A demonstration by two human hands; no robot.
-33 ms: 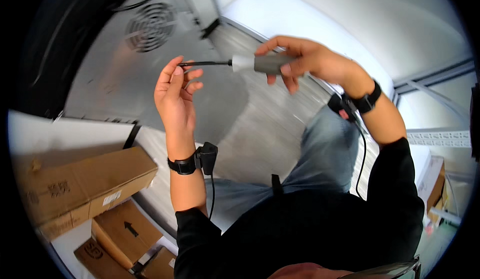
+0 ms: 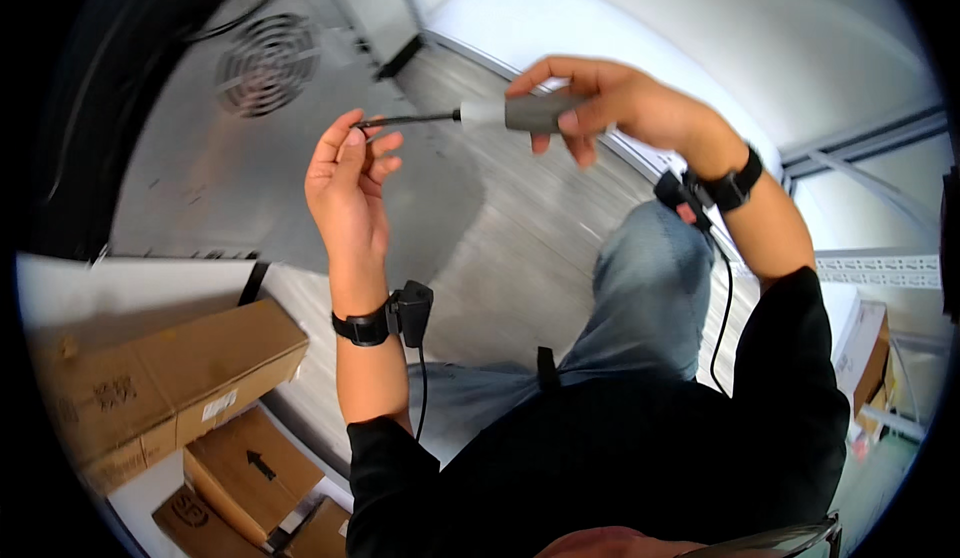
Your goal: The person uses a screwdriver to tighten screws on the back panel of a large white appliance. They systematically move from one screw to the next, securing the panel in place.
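Observation:
A screwdriver [image 2: 530, 113] with a grey handle, pale collar and thin dark shaft lies almost level between my hands. My right hand [image 2: 625, 108] is wrapped round the handle, with the index finger stretched along its upper side. At the other end, my left hand [image 2: 350, 173] pinches the shaft's tip between thumb and index finger, its other fingers loosely curled. Whether a small piece sits at the tip cannot be made out. Behind the tip stands a grey metal panel [image 2: 200, 178] with a round slotted vent [image 2: 268, 65].
Brown cardboard boxes [image 2: 190, 368] are stacked at the lower left. Black straps with small devices [image 2: 410, 313] are on both wrists, their cables hanging down. A white ledge [image 2: 560, 28] runs along the far side. My jeans-clad knee [image 2: 650, 278] juts over the grey floor.
The vented panel has shifted slightly left in view. My right hand and the screwdriver's handle are a little higher, so the shaft slants more; both grips stay the same.

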